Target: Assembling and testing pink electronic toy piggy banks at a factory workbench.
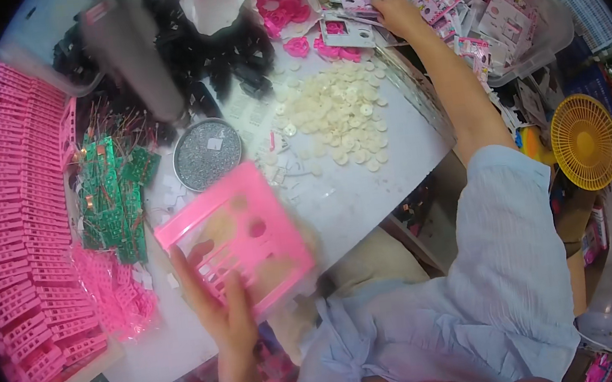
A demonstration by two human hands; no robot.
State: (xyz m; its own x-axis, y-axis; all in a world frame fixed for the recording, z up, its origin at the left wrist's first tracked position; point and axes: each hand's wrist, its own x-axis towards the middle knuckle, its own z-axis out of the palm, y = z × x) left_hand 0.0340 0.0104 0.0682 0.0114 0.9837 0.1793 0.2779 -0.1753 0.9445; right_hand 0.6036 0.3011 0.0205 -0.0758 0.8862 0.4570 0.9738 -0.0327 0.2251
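We observe the left grip (223,310) grasping a pink panel (272,221) by its near-left edge; the panel is tilted, raised in front of that grip. The right grip (401,18) reaches forward, its fingers among printed cards (443,2) at the plastic bin (564,37); we cannot tell whether it has closed on one. Beyond the left grip: a round tin (176,164) of grey granules; to its left, green circuit boards (104,206). Nearer us than the right grip, off-white discs (346,111) lie heaped on the white surface (409,168). Step in hand, we judge: selecting a card with the panel held ready. Next move, we judge, calls for pinching one card free without dragging its neighbours.
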